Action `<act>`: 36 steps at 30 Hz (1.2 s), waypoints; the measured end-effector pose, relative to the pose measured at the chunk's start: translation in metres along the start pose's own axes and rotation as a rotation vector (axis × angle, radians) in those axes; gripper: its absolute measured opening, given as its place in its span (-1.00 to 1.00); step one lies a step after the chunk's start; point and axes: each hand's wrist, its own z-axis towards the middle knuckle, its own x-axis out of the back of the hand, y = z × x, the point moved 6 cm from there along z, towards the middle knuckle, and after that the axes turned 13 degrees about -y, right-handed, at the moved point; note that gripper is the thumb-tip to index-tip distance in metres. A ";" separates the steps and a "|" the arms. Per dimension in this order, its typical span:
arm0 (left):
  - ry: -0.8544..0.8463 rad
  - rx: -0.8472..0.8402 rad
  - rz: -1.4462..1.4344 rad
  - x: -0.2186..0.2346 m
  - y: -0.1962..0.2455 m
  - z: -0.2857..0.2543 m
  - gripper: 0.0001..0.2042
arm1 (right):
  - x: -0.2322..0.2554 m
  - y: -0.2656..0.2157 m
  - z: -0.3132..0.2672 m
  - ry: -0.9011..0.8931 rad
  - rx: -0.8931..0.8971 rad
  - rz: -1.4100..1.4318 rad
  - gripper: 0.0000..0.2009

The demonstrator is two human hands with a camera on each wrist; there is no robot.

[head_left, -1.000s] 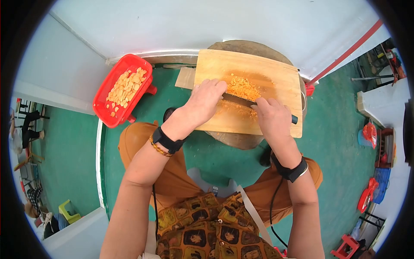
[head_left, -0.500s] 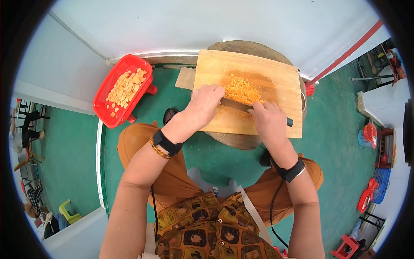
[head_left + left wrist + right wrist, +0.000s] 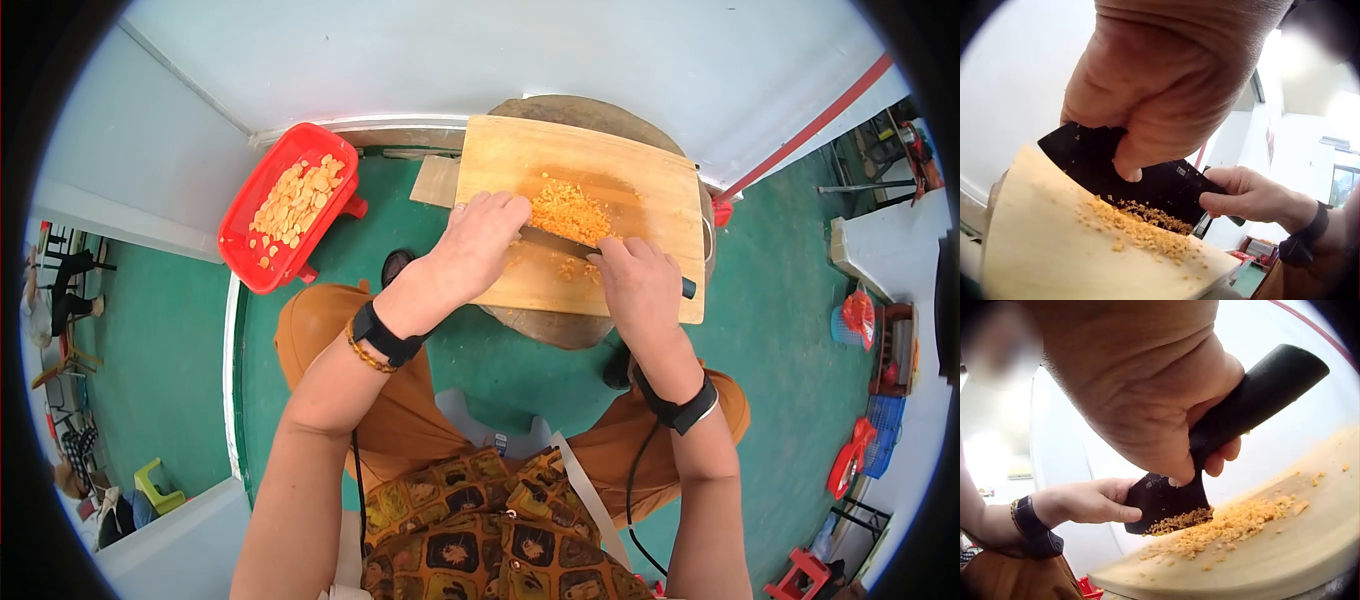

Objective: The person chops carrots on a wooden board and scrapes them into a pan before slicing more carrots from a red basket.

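A dark-bladed cleaver (image 3: pixel 1169 190) lies across finely chopped orange bits (image 3: pixel 572 208) on a wooden cutting board (image 3: pixel 505 148). My left hand (image 3: pixel 480 245) pinches the far end of the blade, its thumb against the flat face in the left wrist view. At the other end, my right hand (image 3: pixel 640 285) grips the black handle (image 3: pixel 1263 397) close to the blade, with the thumb near the blade's heel. Crumbs cling to the blade's lower part in the right wrist view. The edge itself is hidden among the bits.
Under the board is a round wooden stump (image 3: pixel 550 328). To the left stands a red plastic basin (image 3: pixel 237 205) on legs, holding orange slices (image 3: pixel 297 205). A white wall (image 3: pixel 480 55) rises just behind. A flat piece of cardboard (image 3: pixel 433 182) sticks out left of the board.
Both hands and the cleaver shifted slightly left and nearer to me, then back right along the front of the chopped heap. Both hands keep their hold.
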 end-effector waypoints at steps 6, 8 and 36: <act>-0.074 0.026 -0.026 -0.022 -0.012 0.005 -0.81 | -0.017 0.004 -0.003 -0.039 0.010 -0.012 -0.83; -0.059 0.016 -0.018 -0.015 -0.009 0.008 -0.80 | -0.013 0.006 -0.001 -0.025 0.006 -0.008 -0.84; 0.359 0.110 -0.395 0.071 -0.034 0.005 -0.67 | -0.025 0.023 0.003 -0.199 -0.153 0.057 -0.79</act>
